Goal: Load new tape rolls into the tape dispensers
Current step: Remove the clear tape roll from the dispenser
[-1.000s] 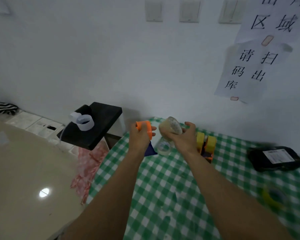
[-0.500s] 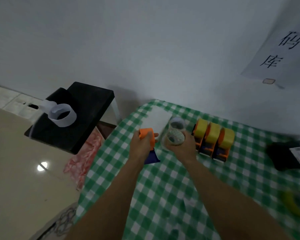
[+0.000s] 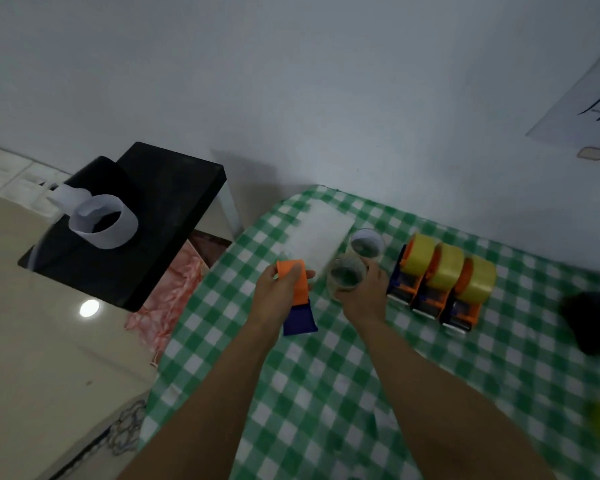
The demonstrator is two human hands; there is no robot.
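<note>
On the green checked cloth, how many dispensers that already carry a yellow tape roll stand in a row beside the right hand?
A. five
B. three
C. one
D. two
B: three orange dispensers, each with a yellow roll, stand side by side next to the right hand, which grips a clear tape roll; the left hand grips a fourth dispenser with no roll showing.

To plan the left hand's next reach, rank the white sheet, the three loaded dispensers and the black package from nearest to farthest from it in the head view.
1. White sheet, just beyond the left hand, which grips an orange dispenser.
2. Loaded dispensers, to the right, past the right hand holding a tape roll.
3. Black package, at the far right.
</note>
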